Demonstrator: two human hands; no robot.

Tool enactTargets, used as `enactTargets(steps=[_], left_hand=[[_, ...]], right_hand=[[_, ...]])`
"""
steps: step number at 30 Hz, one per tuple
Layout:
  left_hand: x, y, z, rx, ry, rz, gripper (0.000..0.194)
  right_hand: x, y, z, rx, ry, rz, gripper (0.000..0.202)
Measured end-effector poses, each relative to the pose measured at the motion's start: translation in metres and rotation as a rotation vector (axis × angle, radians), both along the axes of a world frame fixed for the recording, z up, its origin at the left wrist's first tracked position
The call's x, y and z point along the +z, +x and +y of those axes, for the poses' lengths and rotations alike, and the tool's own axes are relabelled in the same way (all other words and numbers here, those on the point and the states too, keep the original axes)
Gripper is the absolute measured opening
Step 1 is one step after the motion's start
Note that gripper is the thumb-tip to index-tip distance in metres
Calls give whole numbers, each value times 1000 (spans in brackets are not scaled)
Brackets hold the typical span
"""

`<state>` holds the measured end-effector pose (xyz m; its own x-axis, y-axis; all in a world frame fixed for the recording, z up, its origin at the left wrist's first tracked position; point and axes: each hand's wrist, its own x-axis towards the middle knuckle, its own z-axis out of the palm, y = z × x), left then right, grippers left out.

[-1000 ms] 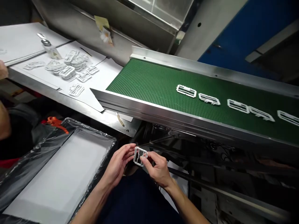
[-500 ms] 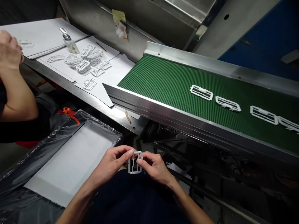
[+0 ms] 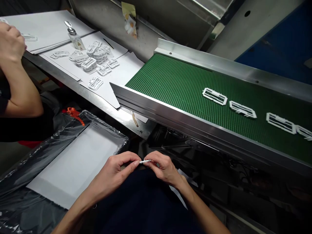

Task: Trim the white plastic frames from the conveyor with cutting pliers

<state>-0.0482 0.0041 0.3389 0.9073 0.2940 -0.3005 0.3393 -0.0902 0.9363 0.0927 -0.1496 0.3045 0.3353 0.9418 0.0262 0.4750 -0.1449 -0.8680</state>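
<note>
Between my two hands is a white plastic frame (image 3: 145,161), turned edge-on so that only its thin side shows. My left hand (image 3: 122,165) pinches one end between thumb and forefinger. The other end sits in the closed fingers of my right hand (image 3: 163,165). Both hands are low in the middle of the view, in front of my dark clothing. On the green conveyor belt (image 3: 168,78) at the right lie several similar white frames (image 3: 214,96).
A metal rail (image 3: 175,117) edges the belt. On the paper-covered bench (image 3: 95,89) are piled white frames (image 3: 89,64) and a clear dispenser bottle (image 3: 76,40). A co-worker's hand (image 3: 12,42) is at the far left. A plastic-lined box (image 3: 73,165) stands lower left, with an orange tool (image 3: 75,114) by its edge.
The white frame has tipped from showing its open face to lying edge-on, still between both hands. The view has shifted slightly.
</note>
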Motion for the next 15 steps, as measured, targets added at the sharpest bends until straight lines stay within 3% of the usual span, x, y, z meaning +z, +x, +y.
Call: enactTargets(steps=[2, 5, 7, 9, 12, 15], left_hand=[[0, -3, 3, -4, -113, 32, 23], [-4, -10, 7, -24, -330, 35, 35], [-9, -16, 7, -58, -379, 3, 48], [-16, -23, 4, -73, -428, -21, 43], [-31, -36, -4, 79, -540, -31, 11], [-44, -49, -16, 309, -561, -22, 11]], right_hand=[[2, 3, 2, 50, -44, 151, 16], [-2, 3, 7, 195, -160, 587, 23], [-9, -4, 14, 303, -221, 851, 28], [-18, -13, 23, 366, -253, 992, 30], [-28, -21, 37, 417, -353, 985, 32], [-37, -7, 55, 483, -524, 742, 34]])
